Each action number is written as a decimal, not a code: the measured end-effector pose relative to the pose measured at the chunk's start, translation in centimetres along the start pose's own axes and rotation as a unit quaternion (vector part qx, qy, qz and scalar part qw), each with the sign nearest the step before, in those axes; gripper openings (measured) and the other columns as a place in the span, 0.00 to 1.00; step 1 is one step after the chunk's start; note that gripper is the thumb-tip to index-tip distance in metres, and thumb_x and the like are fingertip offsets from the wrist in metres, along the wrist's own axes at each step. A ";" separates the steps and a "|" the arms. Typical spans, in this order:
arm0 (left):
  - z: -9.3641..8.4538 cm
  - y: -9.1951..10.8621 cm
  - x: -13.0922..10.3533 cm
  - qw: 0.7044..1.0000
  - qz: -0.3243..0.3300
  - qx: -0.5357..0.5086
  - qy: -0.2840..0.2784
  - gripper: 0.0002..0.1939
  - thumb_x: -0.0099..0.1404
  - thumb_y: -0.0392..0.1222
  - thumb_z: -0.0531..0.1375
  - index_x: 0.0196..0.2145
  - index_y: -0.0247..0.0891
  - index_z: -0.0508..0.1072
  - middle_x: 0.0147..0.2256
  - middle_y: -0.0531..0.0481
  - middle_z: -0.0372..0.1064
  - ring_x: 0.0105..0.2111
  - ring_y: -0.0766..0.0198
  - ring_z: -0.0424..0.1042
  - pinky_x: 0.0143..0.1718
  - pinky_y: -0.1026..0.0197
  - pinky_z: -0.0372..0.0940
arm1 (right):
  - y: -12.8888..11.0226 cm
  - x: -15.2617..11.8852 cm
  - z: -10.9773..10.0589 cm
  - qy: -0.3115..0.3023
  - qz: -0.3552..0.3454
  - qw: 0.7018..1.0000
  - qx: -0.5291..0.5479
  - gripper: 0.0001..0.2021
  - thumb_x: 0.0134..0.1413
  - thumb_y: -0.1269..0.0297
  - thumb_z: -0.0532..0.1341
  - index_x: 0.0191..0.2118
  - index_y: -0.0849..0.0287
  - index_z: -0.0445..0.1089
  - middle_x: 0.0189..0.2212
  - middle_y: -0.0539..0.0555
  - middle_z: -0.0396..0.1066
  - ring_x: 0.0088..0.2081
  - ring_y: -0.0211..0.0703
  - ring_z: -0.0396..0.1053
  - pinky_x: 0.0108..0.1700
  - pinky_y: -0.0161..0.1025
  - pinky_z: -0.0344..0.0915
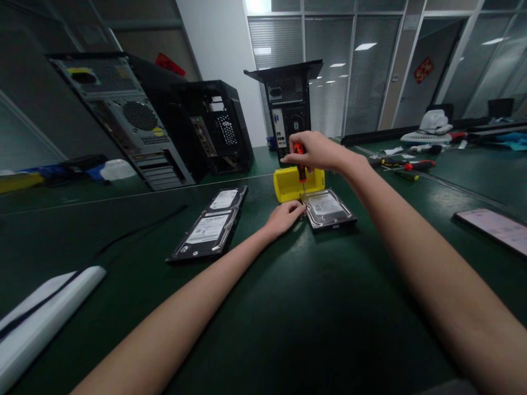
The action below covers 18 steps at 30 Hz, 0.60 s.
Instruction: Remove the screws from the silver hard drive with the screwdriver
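Observation:
My right hand (315, 151) is wrapped round the red and black handle of a screwdriver (302, 173), which stands upright. Its shaft points down at the left edge of a hard drive (327, 206) lying flat, label side up. At that same edge rests my left hand (286, 215), fingers closed against the drive near the screwdriver's tip; the exact contact is too small to make out. Just behind the drive is a yellow open box (286, 184). Left of my left hand, two more hard drives (208, 227) (224, 199) lie end to end on the green table (313, 307).
Computer cases (140, 118) (222, 126) (288, 109) stand along the back. Pliers and other hand tools (411, 164) lie at the right, with a phone (498, 225) nearer. A white object (53, 307) with a black strap is at front left.

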State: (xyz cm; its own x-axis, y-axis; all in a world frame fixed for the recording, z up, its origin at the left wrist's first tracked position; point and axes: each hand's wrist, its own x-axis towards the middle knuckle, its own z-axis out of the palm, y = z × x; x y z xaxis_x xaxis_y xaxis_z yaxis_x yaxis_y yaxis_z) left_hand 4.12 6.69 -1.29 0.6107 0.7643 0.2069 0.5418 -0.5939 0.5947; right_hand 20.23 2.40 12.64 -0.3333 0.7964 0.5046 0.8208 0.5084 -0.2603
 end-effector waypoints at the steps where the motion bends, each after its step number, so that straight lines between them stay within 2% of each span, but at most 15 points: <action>1: 0.0 0.0 0.0 1.000 0.000 0.001 0.000 0.20 0.65 0.54 0.49 0.27 0.37 0.70 0.30 0.50 0.70 0.32 0.62 0.68 0.34 0.63 0.61 | -0.2 -0.1 -0.1 -0.005 0.003 1.000 0.005 0.11 0.50 0.57 0.59 0.30 0.61 0.63 0.26 0.54 0.67 0.22 0.34 0.63 0.26 0.34 0.59; 5: 0.0 0.0 0.0 1.000 -0.002 0.007 0.001 0.20 0.65 0.54 0.49 0.28 0.37 0.71 0.31 0.49 0.71 0.32 0.61 0.68 0.34 0.63 0.61 | -1.0 -0.4 -0.8 -0.063 0.059 0.994 0.066 0.10 0.55 0.60 0.53 0.36 0.63 0.64 0.31 0.59 0.71 0.23 0.37 0.68 0.25 0.35 0.64; 8: 0.0 0.0 0.0 1.000 0.003 0.010 -0.003 0.20 0.65 0.53 0.49 0.28 0.37 0.71 0.31 0.49 0.71 0.32 0.61 0.67 0.34 0.63 0.60 | -1.0 -0.5 -1.1 -0.090 0.070 0.987 0.114 0.11 0.56 0.63 0.53 0.40 0.64 0.65 0.36 0.62 0.73 0.25 0.39 0.70 0.27 0.37 0.68; 12: 0.0 -0.1 -0.1 1.000 0.007 0.015 -0.001 0.20 0.65 0.54 0.49 0.27 0.37 0.70 0.29 0.50 0.70 0.31 0.62 0.67 0.33 0.63 0.60 | -0.6 -0.3 -1.1 -0.097 0.075 0.981 0.147 0.10 0.55 0.65 0.54 0.40 0.65 0.65 0.36 0.62 0.73 0.24 0.36 0.69 0.29 0.38 0.69; 18: 0.0 0.1 -0.1 1.000 -0.001 0.014 0.001 0.20 0.65 0.53 0.49 0.28 0.37 0.71 0.30 0.50 0.70 0.31 0.62 0.67 0.33 0.63 0.60 | -0.4 -0.2 -0.8 -0.084 0.079 0.984 0.139 0.08 0.55 0.63 0.57 0.37 0.64 0.64 0.32 0.60 0.73 0.23 0.37 0.69 0.28 0.38 0.70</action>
State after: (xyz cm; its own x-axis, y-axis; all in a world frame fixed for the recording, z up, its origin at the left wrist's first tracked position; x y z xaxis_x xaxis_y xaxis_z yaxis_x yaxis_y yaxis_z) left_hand 4.09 6.54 -1.25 0.6086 0.7661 0.2064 0.5593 -0.5988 0.5732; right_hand 20.37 1.76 13.31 -0.3033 0.9036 0.3025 0.7178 0.4254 -0.5512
